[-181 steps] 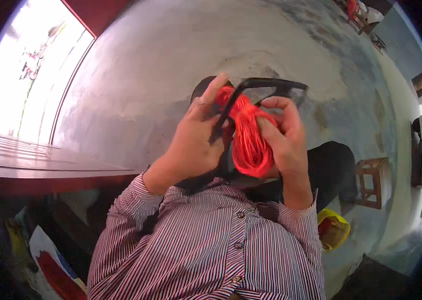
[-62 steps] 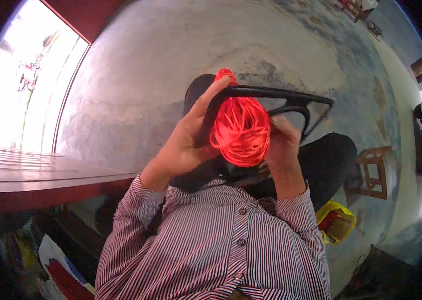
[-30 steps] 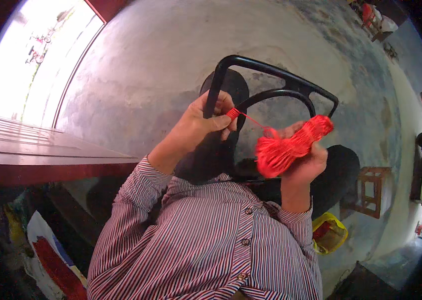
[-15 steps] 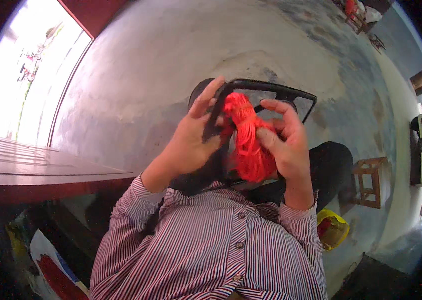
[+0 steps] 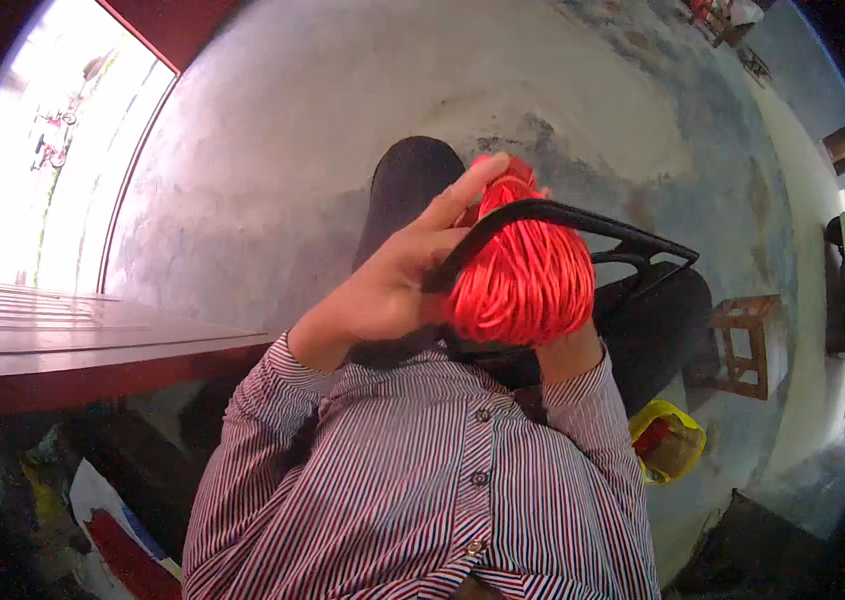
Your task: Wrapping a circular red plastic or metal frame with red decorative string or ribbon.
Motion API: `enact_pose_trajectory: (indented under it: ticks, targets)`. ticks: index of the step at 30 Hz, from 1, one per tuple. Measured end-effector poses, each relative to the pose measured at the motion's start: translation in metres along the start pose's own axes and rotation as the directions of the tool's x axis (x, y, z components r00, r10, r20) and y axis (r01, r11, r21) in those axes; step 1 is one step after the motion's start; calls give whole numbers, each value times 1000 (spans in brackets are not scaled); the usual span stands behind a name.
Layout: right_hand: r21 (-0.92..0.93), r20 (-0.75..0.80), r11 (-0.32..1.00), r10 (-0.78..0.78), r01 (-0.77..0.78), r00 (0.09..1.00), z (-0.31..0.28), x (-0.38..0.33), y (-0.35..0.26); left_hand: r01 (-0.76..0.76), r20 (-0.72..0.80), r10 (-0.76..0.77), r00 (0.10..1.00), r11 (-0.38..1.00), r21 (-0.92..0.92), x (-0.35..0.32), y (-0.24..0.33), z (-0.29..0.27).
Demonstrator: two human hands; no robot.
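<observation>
Two hands are working close in front of a person's chest, over a wide grey concrete floor [image 5: 363, 130] that is filling most of the view and bending toward the rim. Along the left edge a dark red wooden surface [image 5: 73, 340] is jutting in, with a bright doorway [image 5: 53, 170] glowing above it. Below the hands, a striped shirt [image 5: 413, 480] with small buttons is taking up the lower middle. Near the floor's right edge a small wooden stool [image 5: 748, 345] is standing, and just below it a yellow bag [image 5: 668, 440] is lying beside the person's dark trouser leg [image 5: 658, 330]. In the middle, a black plastic frame [image 5: 583, 215] with curved bars is being held up, tilted, and a thick bundle of bright orange-red cord [image 5: 523, 275] is sitting wound around it, the frame's upper bar crossing the front of the bundle. The left hand [image 5: 398, 285] is gripping the frame's left end, its fingers curled around the bar while the forefinger is stretching upward along the cord's top, touching it. The right hand [image 5: 568, 350] is tucked under and behind the bundle, so only its wrist side and the striped cuff are showing; whether its fingers are closed on the cord or the frame cannot be told.
</observation>
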State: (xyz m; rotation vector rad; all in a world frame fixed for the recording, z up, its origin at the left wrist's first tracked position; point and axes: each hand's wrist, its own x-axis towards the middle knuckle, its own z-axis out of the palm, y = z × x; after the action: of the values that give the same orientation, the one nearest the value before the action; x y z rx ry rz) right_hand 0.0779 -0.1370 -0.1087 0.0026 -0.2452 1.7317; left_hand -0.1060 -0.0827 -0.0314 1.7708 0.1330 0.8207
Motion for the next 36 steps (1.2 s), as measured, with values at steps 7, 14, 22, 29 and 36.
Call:
enact_pose_trajectory:
  ticks: [7, 14, 22, 29, 36]
  targets:
    - [-226, -194, 958, -220, 175, 956, 8, 5, -14, 295, -175, -297, 939, 955, -37, -13, -5, 1]
    - [-253, -204, 927, -331, 277, 921, 15, -22, -10, 383, -180, -447, 876, 873, -303, -16, 1, 0]
    - [-156, -354, 931, -364, 329, 862, 7, -30, -9, 443, -322, -619, 716, 760, -475, -13, -10, -6]
    - [-433, 181, 870, -174, 237, 968, 40, -20, -9, 429, -330, -639, 695, 737, -522, -27, -17, -12]
    - [-398, -336, 872, -427, 284, 840, 5, -14, -68, 315, -310, -596, 740, 716, -623, -29, -19, -5]
